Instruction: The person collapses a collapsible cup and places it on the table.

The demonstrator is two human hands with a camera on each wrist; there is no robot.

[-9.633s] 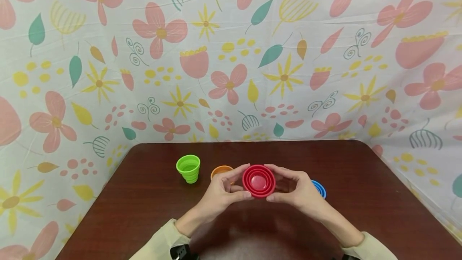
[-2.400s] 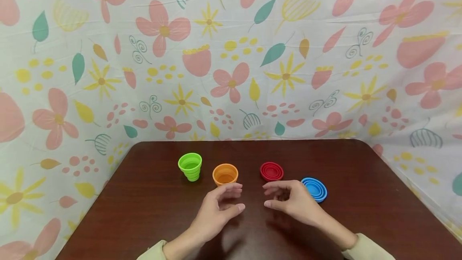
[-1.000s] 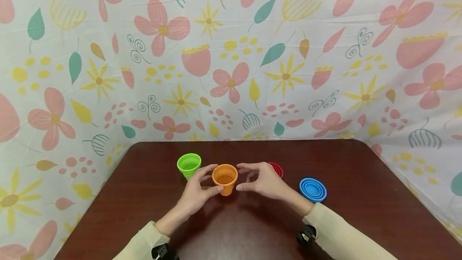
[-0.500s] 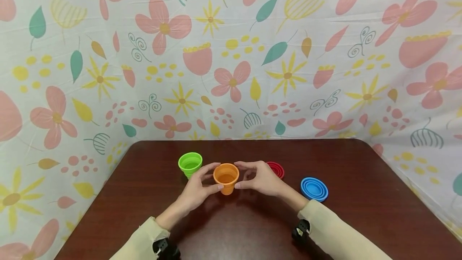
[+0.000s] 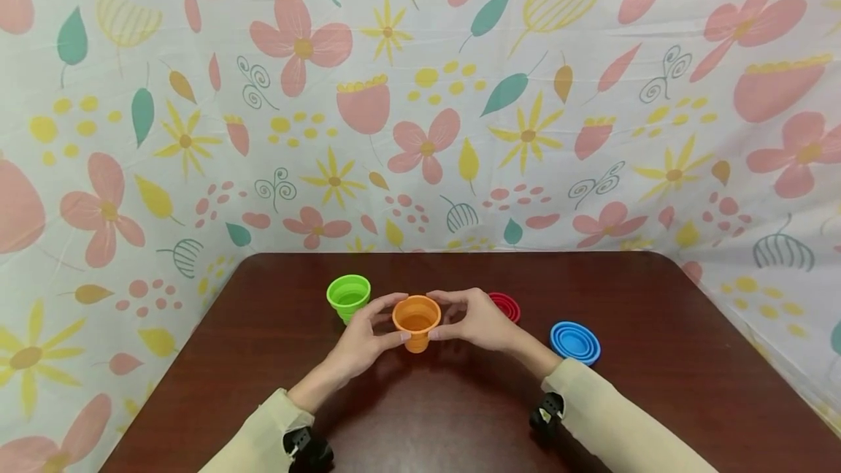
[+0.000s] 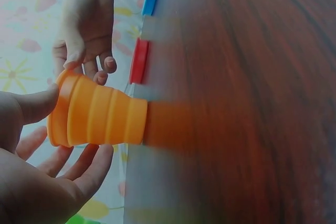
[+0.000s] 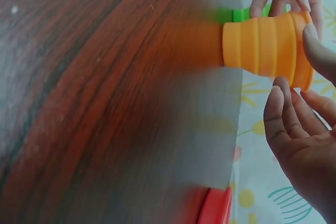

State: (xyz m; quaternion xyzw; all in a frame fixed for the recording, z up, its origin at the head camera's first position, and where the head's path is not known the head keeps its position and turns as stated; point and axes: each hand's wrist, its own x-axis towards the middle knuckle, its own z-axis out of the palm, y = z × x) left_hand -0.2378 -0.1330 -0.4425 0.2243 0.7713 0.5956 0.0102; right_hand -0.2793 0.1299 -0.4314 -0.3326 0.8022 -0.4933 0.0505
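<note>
An extended orange collapsible cup [image 5: 417, 341] stands upright on the table, its base meeting its own reflection in both wrist views. My left hand [image 5: 360, 340] pinches its rim from the left, thumb in front and fingers behind. From the right, my right hand [image 5: 482, 321] holds the same rim between thumb and fingers. The ringed side of the orange cup [image 6: 102, 111] shows fully stretched in the left wrist view. Behind my left hand stands an extended green collapsible cup [image 5: 349, 289], partly hidden. A flattened red collapsible cup [image 5: 507, 306] lies partly covered behind my right hand.
A flattened blue collapsible cup [image 5: 574, 342] lies to the right of my right forearm. The dark wooden table [image 5: 434, 422] ends at the back against a flower-printed cloth [image 5: 420, 93]. Black wrist straps [image 5: 548, 413] sit over the sleeves.
Earlier both hands held the flattened red cup, then set it down at the back and hovered empty. They have since moved left to the orange cup, where the right thumb has closed in on the rim.
</note>
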